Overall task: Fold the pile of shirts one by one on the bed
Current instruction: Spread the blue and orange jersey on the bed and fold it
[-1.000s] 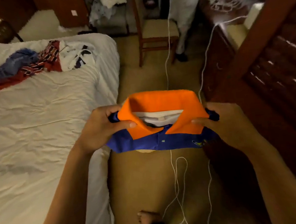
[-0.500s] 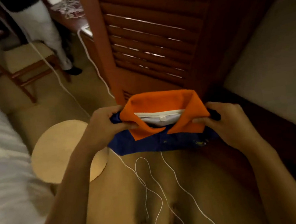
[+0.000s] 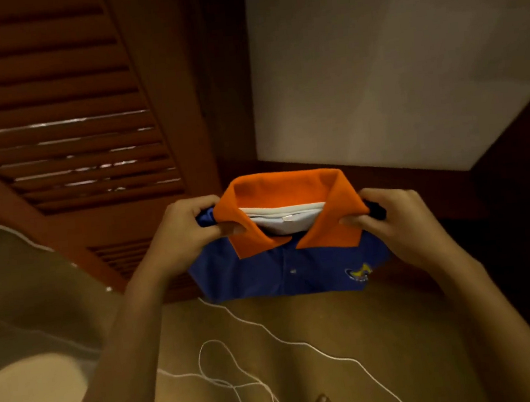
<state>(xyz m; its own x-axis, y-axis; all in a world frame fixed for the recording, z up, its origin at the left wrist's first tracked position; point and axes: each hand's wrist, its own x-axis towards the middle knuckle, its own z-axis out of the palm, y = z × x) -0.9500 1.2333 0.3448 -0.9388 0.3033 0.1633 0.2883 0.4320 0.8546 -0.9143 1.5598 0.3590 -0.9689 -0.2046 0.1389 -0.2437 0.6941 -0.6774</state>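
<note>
The folded blue polo shirt, orange collar uppermost, is held in mid-air at frame centre above the floor. The left hand and right hand pinch its shoulder edges, fingers curled round the cloth, likely to keep the folds together. A louvred door fills the upper left.

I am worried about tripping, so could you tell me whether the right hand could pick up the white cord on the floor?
Probably not yet: the right hand grips the folded shirt together with the left hand, and the white cord lies on the floor below. Nothing else blocks the way.
</note>
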